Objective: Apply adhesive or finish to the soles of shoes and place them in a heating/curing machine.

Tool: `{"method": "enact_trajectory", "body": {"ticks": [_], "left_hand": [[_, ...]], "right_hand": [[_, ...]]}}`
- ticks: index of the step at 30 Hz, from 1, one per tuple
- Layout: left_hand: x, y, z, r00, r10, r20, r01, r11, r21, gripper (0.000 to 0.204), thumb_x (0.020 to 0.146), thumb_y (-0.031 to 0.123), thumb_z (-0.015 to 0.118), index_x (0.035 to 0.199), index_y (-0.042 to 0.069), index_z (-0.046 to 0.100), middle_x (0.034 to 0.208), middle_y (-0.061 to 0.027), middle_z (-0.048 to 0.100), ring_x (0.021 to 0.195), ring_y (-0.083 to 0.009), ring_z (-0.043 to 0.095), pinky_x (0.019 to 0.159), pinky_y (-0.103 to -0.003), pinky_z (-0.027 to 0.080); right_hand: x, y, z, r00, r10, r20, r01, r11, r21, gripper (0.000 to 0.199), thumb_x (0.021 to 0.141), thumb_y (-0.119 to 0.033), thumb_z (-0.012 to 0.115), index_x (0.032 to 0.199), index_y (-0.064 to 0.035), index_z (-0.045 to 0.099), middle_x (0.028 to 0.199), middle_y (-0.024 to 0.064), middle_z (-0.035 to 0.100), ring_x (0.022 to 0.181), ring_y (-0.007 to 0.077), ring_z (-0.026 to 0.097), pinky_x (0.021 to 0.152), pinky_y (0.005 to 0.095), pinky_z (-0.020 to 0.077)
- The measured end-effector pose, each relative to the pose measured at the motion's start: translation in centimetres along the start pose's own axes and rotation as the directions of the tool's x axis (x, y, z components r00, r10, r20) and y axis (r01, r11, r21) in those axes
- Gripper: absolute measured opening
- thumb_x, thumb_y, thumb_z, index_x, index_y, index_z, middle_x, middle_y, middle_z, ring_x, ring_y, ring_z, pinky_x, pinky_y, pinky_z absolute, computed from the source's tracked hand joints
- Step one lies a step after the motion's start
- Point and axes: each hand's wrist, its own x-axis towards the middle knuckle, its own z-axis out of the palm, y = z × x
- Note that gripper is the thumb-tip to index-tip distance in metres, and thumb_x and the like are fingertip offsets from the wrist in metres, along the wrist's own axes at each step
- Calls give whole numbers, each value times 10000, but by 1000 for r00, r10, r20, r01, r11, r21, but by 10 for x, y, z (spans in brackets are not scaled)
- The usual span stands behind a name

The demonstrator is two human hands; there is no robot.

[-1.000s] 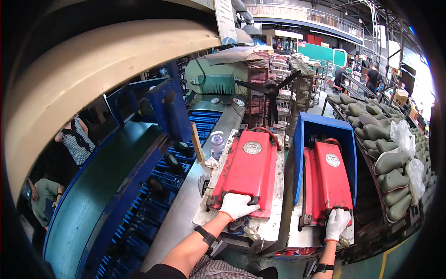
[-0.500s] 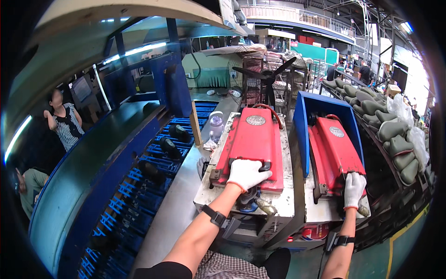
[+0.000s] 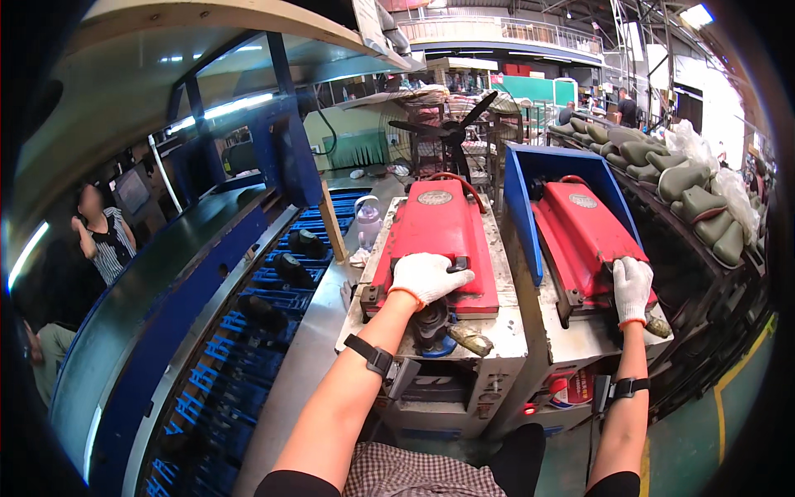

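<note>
Two machines stand side by side in front of me, each topped by a long red metal cover with a round plate on it. My left hand (image 3: 431,277), in a white knit glove, is closed round the black handle (image 3: 458,264) at the near end of the left red cover (image 3: 429,225). My right hand (image 3: 632,288), gloved too, grips the near end of the right red cover (image 3: 580,228), where its handle is mostly hidden under the fingers. Both covers lie down on their machines. Below my left hand are a dark clamp part (image 3: 432,325) and a worn knob (image 3: 470,339).
On the left runs a blue conveyor (image 3: 178,282) with black shoe forms on blue racks. A clear bottle (image 3: 368,222) stands beside the left machine. A blue hood (image 3: 523,215) surrounds the right cover. Olive shoes (image 3: 691,178) fill a rack at right. Another person (image 3: 103,236) is far left.
My view has shifted, so the machines appear slightly farther left and higher. Both hands keep their hold on the covers, which look unmoved on the machines.
</note>
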Motion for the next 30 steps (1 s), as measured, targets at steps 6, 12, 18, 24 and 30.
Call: {"method": "enact_trajectory", "body": {"ticks": [6,12,18,24,30], "left_hand": [[9,1,-7,988,-18,151,19,1000,-8,787,884,804,484,1039,107,816,1098,-181,779,1040,-347,745,929,-427,555],[16,-1,-6,985,1,174,5,999,-33,821,859,835,504,1094,109,808,1165,-183,767,1085,-350,731,969,-415,540],[15,-5,-4,985,49,163,-42,998,-44,772,883,793,507,1103,113,797,1183,-181,761,1099,-358,721,978,-421,534],[8,-6,-8,985,87,149,-77,995,-69,699,905,730,515,1128,129,795,1195,-179,759,1109,-355,723,997,-452,536],[13,-18,-1,978,183,99,-172,979,-113,596,923,640,562,1122,120,777,1173,-178,760,1126,-365,712,1006,-452,528]], "right_hand": [[3,-1,-6,1000,-21,-11,21,1000,-4,239,984,-243,644,830,-60,654,836,141,641,891,363,604,864,486,455],[-8,-19,-8,989,76,-125,-67,995,80,135,955,-198,662,941,-71,706,952,132,680,985,347,620,927,484,462],[-80,-189,1,986,-66,150,-55,729,682,201,905,-76,697,1103,-42,701,1041,154,669,1057,344,644,982,434,504],[-82,-291,-29,365,-301,881,-778,421,466,643,1066,-376,485,1635,-100,370,989,74,712,680,119,636,617,287,536],[-150,-361,-35,474,-426,771,-595,491,637,733,1062,-381,523,1687,-162,209,1074,227,734,876,376,711,808,461,566]]}}
